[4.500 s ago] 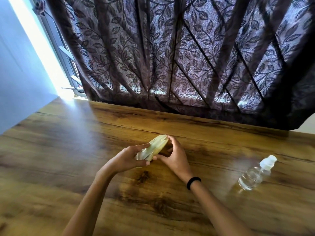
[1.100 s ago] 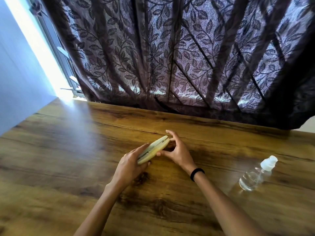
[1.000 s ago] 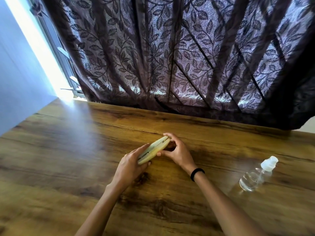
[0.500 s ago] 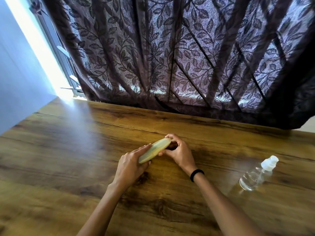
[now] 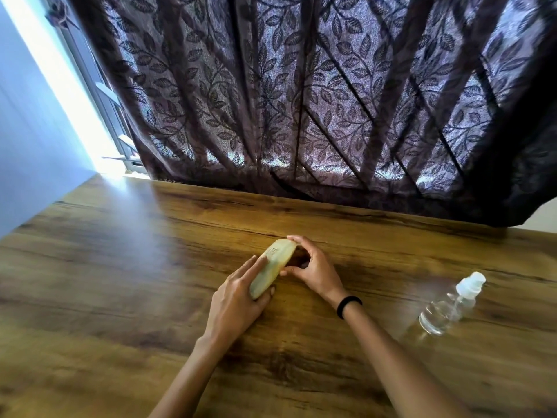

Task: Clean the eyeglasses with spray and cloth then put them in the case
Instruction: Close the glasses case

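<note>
On my feed, the pale yellow-green case (image 5: 272, 268), closed, lies slanted on the wooden table (image 5: 120, 267); the left hand (image 5: 235, 300) clasps its near end, the right hand (image 5: 313, 270) pinches the far end.

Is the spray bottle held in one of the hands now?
No, the spray bottle rests on the table, apart from the left hand and right hand, which both hold the eyeglass case.

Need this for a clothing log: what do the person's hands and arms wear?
No gloves and no sleeves in view. The left hand shows no ring or band. The right hand has a plain black band round its wrist.
</note>
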The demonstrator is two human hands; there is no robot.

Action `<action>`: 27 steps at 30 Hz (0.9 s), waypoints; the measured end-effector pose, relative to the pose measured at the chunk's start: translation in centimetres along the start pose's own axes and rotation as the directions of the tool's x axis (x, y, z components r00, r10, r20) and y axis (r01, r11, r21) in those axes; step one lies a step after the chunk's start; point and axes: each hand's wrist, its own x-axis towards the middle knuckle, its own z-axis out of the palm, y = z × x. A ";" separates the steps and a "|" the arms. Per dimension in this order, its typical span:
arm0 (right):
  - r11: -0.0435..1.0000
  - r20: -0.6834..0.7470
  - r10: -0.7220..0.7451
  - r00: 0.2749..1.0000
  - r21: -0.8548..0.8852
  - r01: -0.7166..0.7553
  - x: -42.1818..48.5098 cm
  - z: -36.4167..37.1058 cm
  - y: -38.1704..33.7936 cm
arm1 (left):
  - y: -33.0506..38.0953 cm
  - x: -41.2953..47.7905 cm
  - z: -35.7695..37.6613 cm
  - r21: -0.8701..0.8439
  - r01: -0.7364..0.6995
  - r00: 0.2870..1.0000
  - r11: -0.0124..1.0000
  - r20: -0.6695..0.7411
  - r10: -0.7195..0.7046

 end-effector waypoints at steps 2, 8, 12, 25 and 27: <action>1.000 0.012 0.004 1.000 -0.019 -0.004 0.0 -0.1 0.0 | 0.4 0.0 0.1 -0.011 0.007 1.000 1.000 -0.001 -0.007; 0.995 0.024 0.021 0.999 -0.096 -0.018 0.0 -0.2 0.3 | 1.3 0.1 0.0 -0.021 0.015 1.000 1.000 -0.003 -0.015; 0.994 0.024 0.016 1.000 -0.105 -0.013 -0.2 -0.5 0.2 | 1.6 0.2 0.0 -0.010 0.011 1.000 1.000 -0.002 -0.011; 0.979 -0.010 -0.017 1.000 -0.202 0.014 -3.1 -3.3 -2.1 | 3.3 1.8 0.2 0.049 0.081 0.994 0.996 -0.076 -0.077; 0.964 -0.078 -0.092 0.993 -0.258 0.069 -4.2 -5.1 -3.3 | 3.9 2.4 0.2 0.039 0.035 0.993 0.999 -0.113 -0.030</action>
